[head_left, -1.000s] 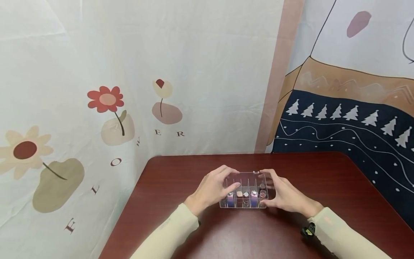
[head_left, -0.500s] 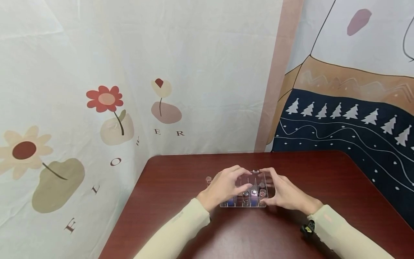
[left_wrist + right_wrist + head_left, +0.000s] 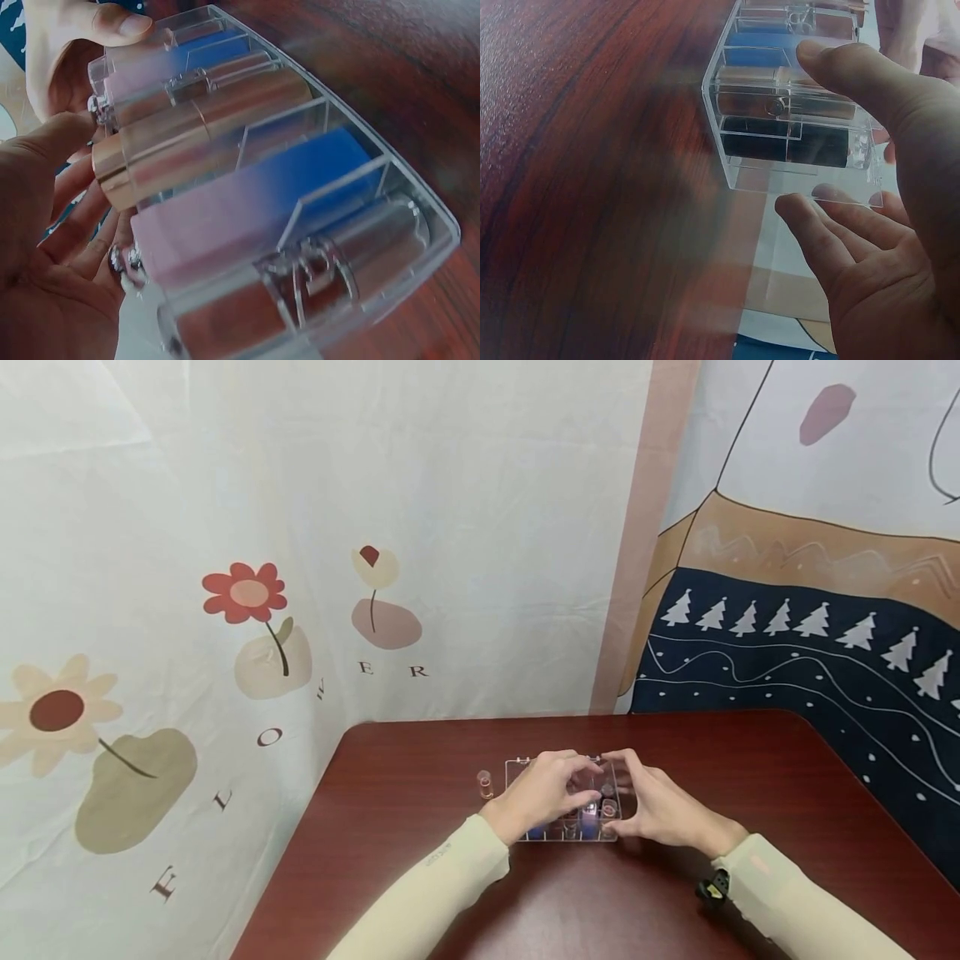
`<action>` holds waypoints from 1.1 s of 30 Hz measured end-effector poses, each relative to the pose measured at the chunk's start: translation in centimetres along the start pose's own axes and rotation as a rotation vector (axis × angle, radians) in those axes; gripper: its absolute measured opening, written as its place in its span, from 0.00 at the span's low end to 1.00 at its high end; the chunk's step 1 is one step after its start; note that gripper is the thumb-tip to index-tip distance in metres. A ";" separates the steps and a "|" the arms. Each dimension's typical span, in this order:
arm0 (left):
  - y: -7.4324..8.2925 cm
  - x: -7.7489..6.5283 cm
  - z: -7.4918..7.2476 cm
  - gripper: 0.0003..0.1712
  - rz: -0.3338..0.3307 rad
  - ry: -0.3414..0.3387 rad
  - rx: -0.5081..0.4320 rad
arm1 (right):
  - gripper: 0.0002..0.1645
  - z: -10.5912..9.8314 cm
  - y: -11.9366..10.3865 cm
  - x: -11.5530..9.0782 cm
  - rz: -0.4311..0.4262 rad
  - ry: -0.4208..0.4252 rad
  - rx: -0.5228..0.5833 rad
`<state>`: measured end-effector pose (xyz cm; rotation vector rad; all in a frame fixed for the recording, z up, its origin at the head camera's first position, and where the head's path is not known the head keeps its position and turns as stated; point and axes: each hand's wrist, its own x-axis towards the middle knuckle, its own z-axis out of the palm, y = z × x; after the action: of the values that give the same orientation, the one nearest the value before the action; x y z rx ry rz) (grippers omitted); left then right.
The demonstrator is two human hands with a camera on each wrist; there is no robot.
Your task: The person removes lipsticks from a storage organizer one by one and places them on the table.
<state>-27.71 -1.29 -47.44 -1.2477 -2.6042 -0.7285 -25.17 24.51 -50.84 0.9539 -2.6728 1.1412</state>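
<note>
A clear acrylic lipstick organizer (image 3: 512, 774) stands on the table, its slots holding several lipstick tubes. The left wrist view shows a pink-to-blue tube (image 3: 247, 204) and a gold tube (image 3: 202, 135) close up; in the right wrist view a dark tube (image 3: 787, 142) fills the end slot. My right hand (image 3: 663, 806) grips the organizer's right end, thumb toward the front and fingers at the side and back. Over the organizer's middle reaches my left hand (image 3: 543, 789), thumb and index finger parted above the tubes near the right end. That hand hides several slots on the left.
One small clear-capped tube (image 3: 485, 785) stands on the table just left of the organizer. The dark red table (image 3: 420, 760) meets a printed cloth backdrop (image 3: 480, 527) at its far edge. A black watch-like device (image 3: 714, 889) hangs at the right wrist.
My left hand has slid rightward across the organizer, uncovering its left rear corner and the tube standing on the table. My right hand keeps its grip in the same place.
</note>
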 end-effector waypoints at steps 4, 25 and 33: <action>0.0 0.5 0.4 0.17 -0.011 -0.009 -0.019 | 0.58 -0.1 0.0 0.1 0.000 0.000 -0.014; 0.3 2.1 0.9 0.13 -0.083 -0.103 -0.013 | 0.59 0.0 0.0 0.0 0.020 -0.008 -0.037; 0.4 2.2 1.2 0.12 -0.058 -0.096 0.025 | 0.59 0.1 0.0 0.0 0.008 0.008 -0.043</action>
<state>-28.72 1.03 -47.61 -1.2345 -2.7274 -0.6594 -25.17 24.48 -50.90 0.9311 -2.6852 1.0825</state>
